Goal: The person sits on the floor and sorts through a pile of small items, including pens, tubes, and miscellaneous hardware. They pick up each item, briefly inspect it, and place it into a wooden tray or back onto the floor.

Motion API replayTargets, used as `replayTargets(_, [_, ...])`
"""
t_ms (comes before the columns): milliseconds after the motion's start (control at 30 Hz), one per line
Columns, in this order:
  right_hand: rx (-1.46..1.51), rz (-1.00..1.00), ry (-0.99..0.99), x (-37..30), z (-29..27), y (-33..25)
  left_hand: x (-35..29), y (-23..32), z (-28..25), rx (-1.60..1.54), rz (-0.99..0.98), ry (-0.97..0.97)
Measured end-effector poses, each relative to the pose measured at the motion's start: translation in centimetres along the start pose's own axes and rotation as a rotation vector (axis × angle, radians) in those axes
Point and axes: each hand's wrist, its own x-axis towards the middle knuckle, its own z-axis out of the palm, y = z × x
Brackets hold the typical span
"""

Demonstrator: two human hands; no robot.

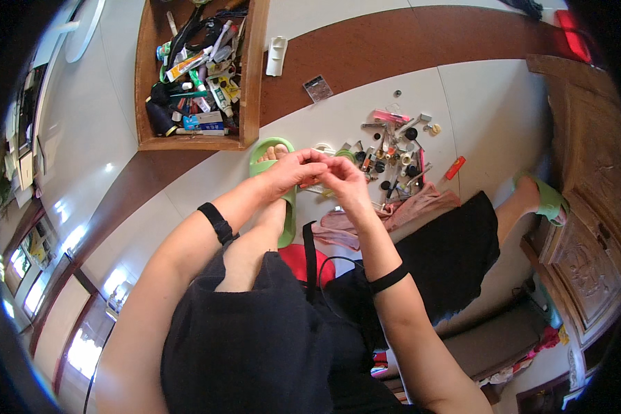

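My left hand (294, 170) and my right hand (345, 183) meet in front of me, fingertips pinched together. Whatever they hold between them is too small or too hidden to make out. Just beyond and to the right, a pile of small odds and ends (400, 153) lies on the white tiled floor, with caps, tubes and a pink item (391, 116) among them. A pink cloth (421, 207) is bunched at the near side of that pile. Under my left hand is my foot in a green slipper (288, 224).
A wooden drawer (253, 76) packed with tubes and small goods sits at the far left. Near it lie a white plastic piece (276, 56) and a small clear packet (318, 89). A red item (455, 168) lies right of the pile. Carved wooden furniture (586, 207) stands at the right.
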Motion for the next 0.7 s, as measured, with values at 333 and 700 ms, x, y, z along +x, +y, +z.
replayTargets(333, [-0.995,-0.388,0.593,2.7,-3.9,-1.9,0.1,-0.2,-1.2,-0.181,-0.084,0.087])
replayTargets(700, [-1.121,-0.41,0.452,3.6,-2.9,-1.1,0.4,0.0,-1.2,-0.173,-0.112,0.064])
